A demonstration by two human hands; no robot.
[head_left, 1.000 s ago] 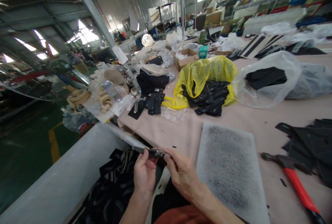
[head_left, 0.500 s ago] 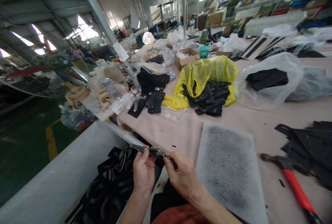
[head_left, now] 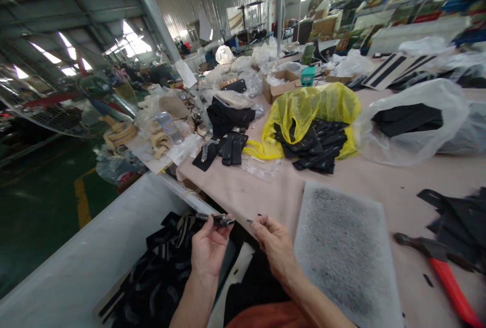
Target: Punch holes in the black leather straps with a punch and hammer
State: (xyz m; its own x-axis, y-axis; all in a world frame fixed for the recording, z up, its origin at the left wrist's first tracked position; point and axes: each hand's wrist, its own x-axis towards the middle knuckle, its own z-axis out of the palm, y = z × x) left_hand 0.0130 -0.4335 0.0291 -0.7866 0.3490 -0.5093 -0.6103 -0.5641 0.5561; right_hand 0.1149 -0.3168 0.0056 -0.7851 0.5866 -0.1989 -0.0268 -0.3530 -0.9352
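Note:
My left hand is closed around a short, dark, rod-shaped piece with a shiny end, held level above the table's near edge. Its exact kind is too small to make out. My right hand is pinched, a small dark tip poking out from between thumb and fingers; the rest of it is hidden. A gap separates the two hands. Right of my right hand lies a white board with a grey speckled, worn surface. Farther right is a hammer with a red handle.
A white-walled bin on the left holds black pieces with pale stripes. Black strips spill from a yellow bag on the pinkish table. Beside it stands a clear bag with black pieces. Black sheets lie at right.
My right hand has moved right, away from the piece in my left hand, and now pinches a small tip. My left hand still holds its piece. The view has shifted slightly.

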